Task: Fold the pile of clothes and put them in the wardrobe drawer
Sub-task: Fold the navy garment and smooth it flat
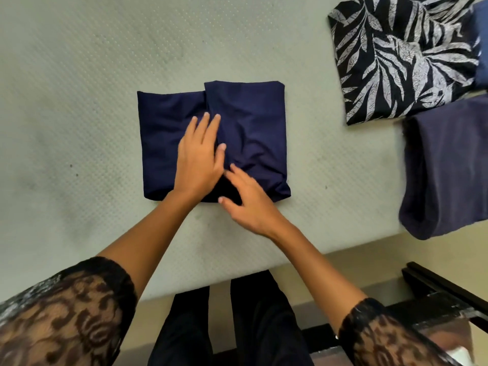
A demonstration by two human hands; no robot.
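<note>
The navy garment lies folded into a rough square near the middle of the pale mattress, one layer lapped over the other along a seam running away from the person; the left hand lies flat on that overlap, fingers straight and close together, pressing down; the right hand rests at the near edge with fingers spread and straight, pinching nothing. The cloth looks thin, soft and light, with shallow creases under the palms, so it will likely slump and unfold if lifted by one corner; better to slide both palms under the near and far edges and carry it flat. A folded leaf-print garment and a folded slate-blue garment lie well apart to the right; no drawer is in view.
</note>
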